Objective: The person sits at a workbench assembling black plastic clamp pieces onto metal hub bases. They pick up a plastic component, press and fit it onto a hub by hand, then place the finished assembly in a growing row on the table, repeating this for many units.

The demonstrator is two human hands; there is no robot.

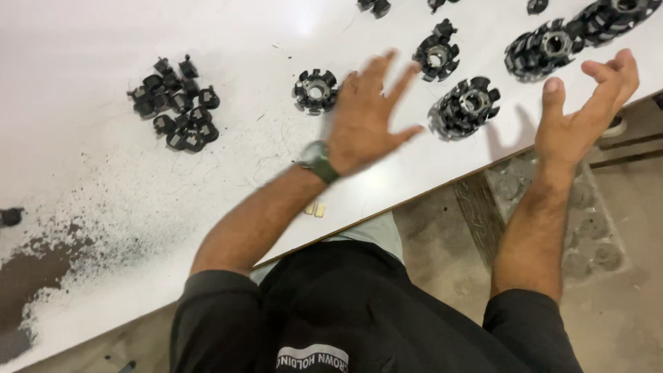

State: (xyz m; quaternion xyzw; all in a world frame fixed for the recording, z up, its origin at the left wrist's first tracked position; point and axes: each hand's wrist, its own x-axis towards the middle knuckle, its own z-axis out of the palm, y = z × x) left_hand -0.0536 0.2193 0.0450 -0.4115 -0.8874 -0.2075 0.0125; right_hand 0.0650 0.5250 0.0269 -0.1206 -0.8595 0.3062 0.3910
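Black-sleeved torso at bottom edge, both forearms bare and reaching out from it. Left hand (362, 121) motion-blurred, palm down over the white tabletop (228, 41), fingers spread wide and released, holding nothing; grey-green wristwatch (318, 161) on that wrist. Its fingertips sit just beside a black round toothed metal core with a silver centre hole (315, 90), contact unclear because of blur. Right hand (583, 110) raised off the table's near edge, palm turned inward, fingers loosely curled and open, empty; thumb points up.

Toothed cores, counted: one by the left hand, one above it (436, 55), one between the two hands (466, 105), one further right (545, 47), one stack-like piece at the top right corner (611, 17). Three more partly cut off at the top edge, type hard to tell.

Cluster of small black plastic clips (178, 103) at left, roughly a dozen, touching each other, well apart from both hands. Dark powder smear (41, 266) on the table's lower left. Two small yellow tabs (315, 208) under the left forearm. Concrete floor (621, 304) right.
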